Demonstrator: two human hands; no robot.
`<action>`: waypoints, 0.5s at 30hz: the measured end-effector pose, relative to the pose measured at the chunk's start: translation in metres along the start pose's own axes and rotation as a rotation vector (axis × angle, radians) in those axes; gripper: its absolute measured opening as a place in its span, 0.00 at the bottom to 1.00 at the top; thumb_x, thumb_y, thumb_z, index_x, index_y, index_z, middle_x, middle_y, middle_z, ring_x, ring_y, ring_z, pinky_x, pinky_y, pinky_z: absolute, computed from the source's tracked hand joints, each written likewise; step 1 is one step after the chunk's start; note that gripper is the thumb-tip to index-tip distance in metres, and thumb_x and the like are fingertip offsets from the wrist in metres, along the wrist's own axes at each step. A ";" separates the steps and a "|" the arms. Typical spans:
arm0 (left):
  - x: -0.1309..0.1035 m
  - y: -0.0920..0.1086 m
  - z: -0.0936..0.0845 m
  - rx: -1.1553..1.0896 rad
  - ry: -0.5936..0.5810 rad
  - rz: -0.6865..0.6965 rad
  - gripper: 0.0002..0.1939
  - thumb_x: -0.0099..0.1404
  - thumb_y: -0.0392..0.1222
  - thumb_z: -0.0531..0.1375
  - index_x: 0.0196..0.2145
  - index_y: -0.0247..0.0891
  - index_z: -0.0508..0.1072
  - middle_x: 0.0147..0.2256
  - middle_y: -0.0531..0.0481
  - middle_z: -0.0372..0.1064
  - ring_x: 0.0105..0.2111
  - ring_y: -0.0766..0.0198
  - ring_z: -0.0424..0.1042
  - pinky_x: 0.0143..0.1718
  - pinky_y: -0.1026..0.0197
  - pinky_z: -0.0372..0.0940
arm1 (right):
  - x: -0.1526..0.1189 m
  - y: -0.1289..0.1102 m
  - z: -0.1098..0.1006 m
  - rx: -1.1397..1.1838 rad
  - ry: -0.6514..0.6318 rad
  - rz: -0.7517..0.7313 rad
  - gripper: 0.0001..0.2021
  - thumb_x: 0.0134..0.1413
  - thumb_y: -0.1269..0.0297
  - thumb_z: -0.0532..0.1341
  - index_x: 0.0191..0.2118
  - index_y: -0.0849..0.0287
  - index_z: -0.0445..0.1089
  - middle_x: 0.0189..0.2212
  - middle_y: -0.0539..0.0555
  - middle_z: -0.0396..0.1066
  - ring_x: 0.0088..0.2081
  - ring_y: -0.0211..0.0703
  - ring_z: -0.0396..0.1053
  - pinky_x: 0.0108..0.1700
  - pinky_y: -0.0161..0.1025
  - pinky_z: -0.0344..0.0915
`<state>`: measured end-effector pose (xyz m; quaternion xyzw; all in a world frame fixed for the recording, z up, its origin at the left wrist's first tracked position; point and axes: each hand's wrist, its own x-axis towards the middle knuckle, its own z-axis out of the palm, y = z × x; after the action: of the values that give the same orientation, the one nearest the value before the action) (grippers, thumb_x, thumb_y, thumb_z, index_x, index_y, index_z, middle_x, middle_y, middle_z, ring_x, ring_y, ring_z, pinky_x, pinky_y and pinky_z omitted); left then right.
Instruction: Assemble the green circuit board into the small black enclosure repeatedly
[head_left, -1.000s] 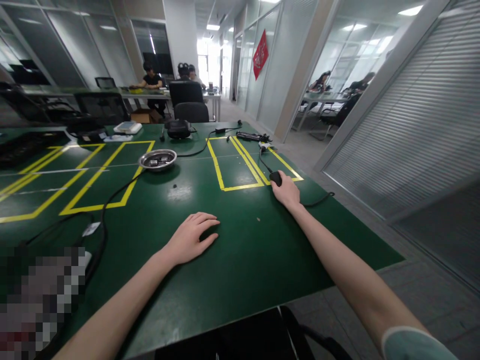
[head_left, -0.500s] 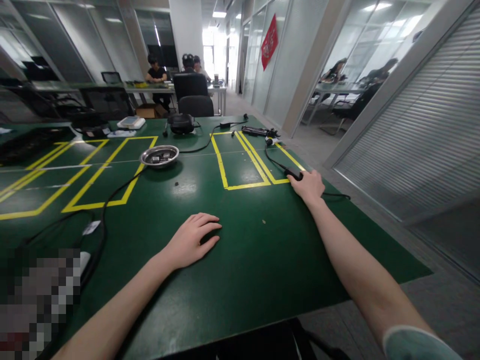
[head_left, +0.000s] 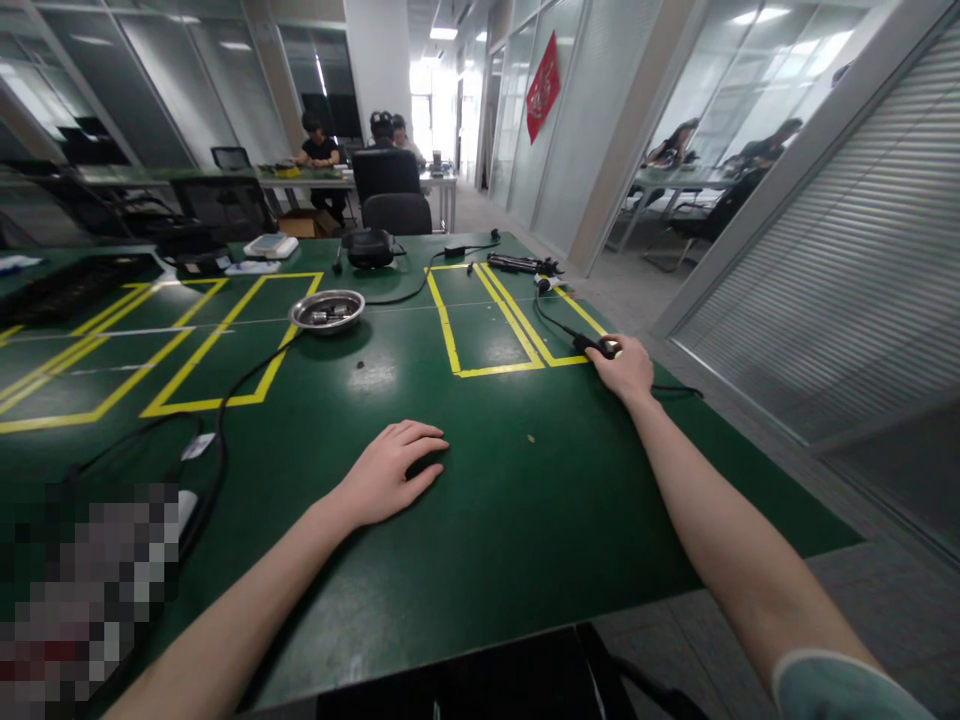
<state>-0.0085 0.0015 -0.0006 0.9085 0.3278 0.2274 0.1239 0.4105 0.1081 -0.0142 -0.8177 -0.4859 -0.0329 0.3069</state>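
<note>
My left hand (head_left: 394,472) lies on the green tabletop (head_left: 480,520), fingers stretched forward and thumb apart, holding nothing. Over by the right edge, my right hand (head_left: 628,367) has its thumb and fingers around a black elongated piece (head_left: 592,346) on a black cable (head_left: 559,322). Part of that piece is hidden by the hand. The cable runs from a round black end (head_left: 542,287) near the back and comes out again to the right of my hand. Yellow tape (head_left: 566,361) marks a rectangle beside it.
A metal dish (head_left: 328,312) with small metal parts stands left of centre. Behind it lie a black case (head_left: 369,248) and a folded black tripod-like object (head_left: 521,264). A cable (head_left: 225,400) crosses the left side. A blurred-out object (head_left: 90,590) fills the lower left. People sit at far tables.
The view has shifted slightly, moving the table items a little to the right. My right fingers have shifted on the black piece, baring more of it. My left hand stays resting.
</note>
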 end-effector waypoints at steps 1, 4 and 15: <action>0.000 0.000 0.000 -0.001 -0.003 -0.001 0.12 0.73 0.40 0.60 0.52 0.41 0.77 0.53 0.42 0.76 0.54 0.52 0.75 0.56 0.44 0.70 | -0.001 0.000 0.000 -0.003 0.007 -0.024 0.21 0.55 0.55 0.65 0.53 0.56 0.76 0.50 0.61 0.75 0.48 0.59 0.74 0.48 0.50 0.70; 0.000 0.000 0.000 0.000 -0.010 -0.004 0.12 0.73 0.40 0.60 0.52 0.41 0.77 0.54 0.42 0.76 0.54 0.52 0.74 0.56 0.44 0.70 | -0.002 0.000 -0.001 -0.016 -0.002 -0.058 0.24 0.53 0.58 0.66 0.56 0.57 0.75 0.53 0.61 0.73 0.48 0.59 0.74 0.48 0.49 0.71; -0.001 -0.003 0.002 -0.007 -0.019 -0.011 0.12 0.73 0.41 0.59 0.52 0.42 0.77 0.54 0.43 0.76 0.54 0.52 0.74 0.57 0.46 0.68 | 0.010 0.014 0.015 0.030 0.038 -0.039 0.23 0.51 0.54 0.66 0.53 0.57 0.76 0.47 0.61 0.74 0.47 0.59 0.73 0.48 0.50 0.70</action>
<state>-0.0099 0.0034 -0.0035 0.9083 0.3310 0.2194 0.1315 0.4238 0.1189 -0.0297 -0.8025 -0.4964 -0.0470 0.3277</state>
